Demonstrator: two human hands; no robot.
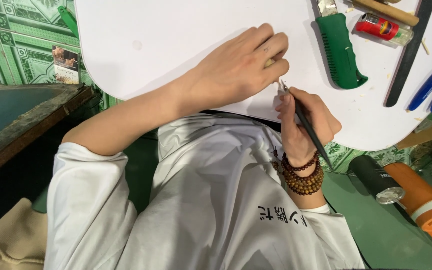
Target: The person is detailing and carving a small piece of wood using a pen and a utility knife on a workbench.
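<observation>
Seemingly, left hand [243, 62] pins something pale; right hand [303, 122] grips slim black knife [303, 120].

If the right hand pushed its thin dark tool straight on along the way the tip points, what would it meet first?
Most likely the small pale piece pinched under the left hand: the tool in the right hand aims up-left, its tip nearly at those fingers. Depth is unclear.

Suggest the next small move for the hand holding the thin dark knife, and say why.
Probably a short, light cut: the right hand holds the thin dark knife with its tip at the small pale piece pinched under the left hand on the white table.
</observation>
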